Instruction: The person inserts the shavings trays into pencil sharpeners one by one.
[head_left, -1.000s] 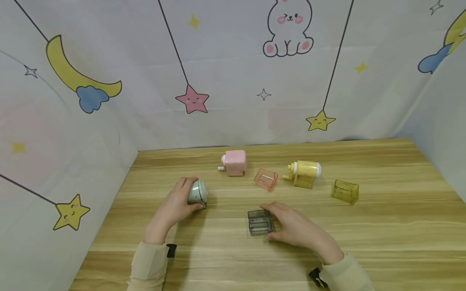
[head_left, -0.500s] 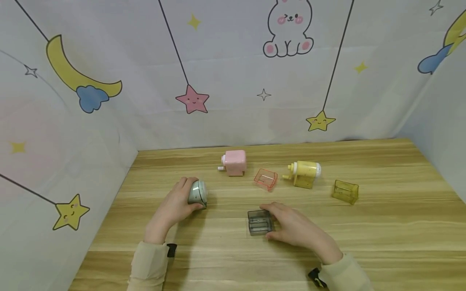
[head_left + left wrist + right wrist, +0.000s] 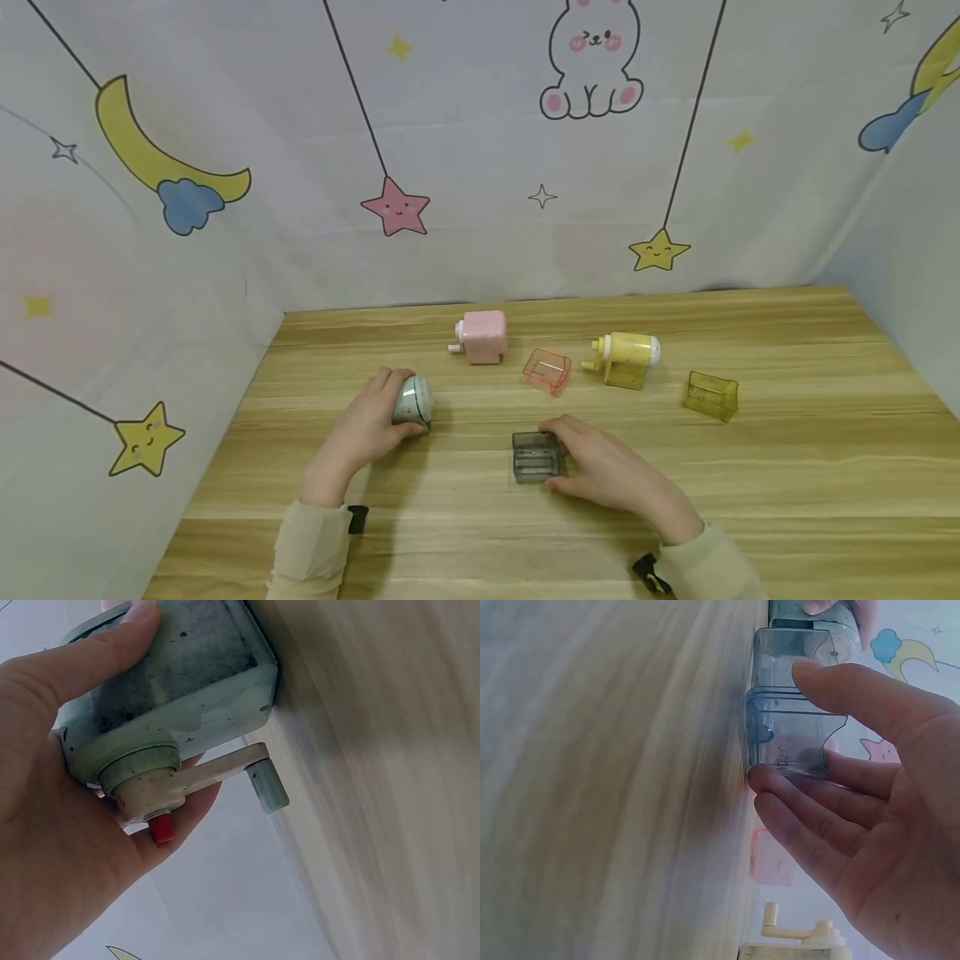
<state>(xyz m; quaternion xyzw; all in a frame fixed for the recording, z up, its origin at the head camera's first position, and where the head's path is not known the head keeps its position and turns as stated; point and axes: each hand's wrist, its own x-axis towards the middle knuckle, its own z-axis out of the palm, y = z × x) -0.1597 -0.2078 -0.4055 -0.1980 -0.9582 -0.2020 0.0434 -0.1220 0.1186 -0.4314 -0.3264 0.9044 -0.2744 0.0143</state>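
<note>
The pale green sharpener [image 3: 412, 401] has edged rightward, gripped by the left hand [image 3: 370, 422], and across a gap to its right the grey box [image 3: 534, 459] sits on the table [image 3: 465, 537], pinched by the right hand [image 3: 602, 469].

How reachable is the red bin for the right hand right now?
Likely yes, if it lets go first: the right hand holds the gray bin, but only table shows between hand and red bin.
</note>
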